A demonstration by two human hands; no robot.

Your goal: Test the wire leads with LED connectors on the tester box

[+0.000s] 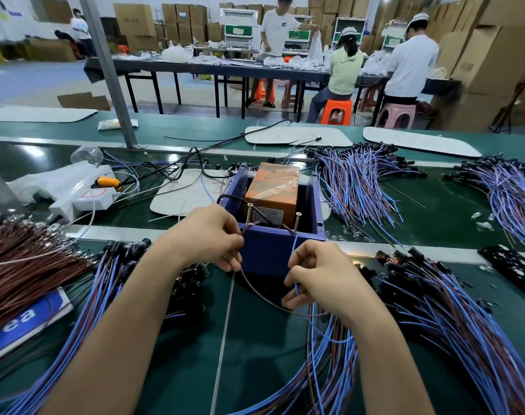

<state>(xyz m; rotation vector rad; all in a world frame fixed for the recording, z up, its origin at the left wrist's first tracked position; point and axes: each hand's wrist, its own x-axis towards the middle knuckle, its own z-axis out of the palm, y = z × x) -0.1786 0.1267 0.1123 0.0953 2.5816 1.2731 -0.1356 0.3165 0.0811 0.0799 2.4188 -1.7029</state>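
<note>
Fingers [234,260] of left hand [207,235] pinch brown wire [255,290]; right hand [318,274] pinches blue wire [296,287] at tester box [267,254].

My green bench [255,354], crowded on every side.
The blue tester box [270,256] stands at centre frame. Bundles of blue-and-brown wire leads [453,324] fan out at lower right, lower left and upper right. A heap of brown wires [24,265] lies at the left edge, with a printed card [24,322] below it. A white power strip [84,199] and a pale flat panel [183,193] lie left of the box, and a black perforated plate [512,268] lies at the right edge.
</note>
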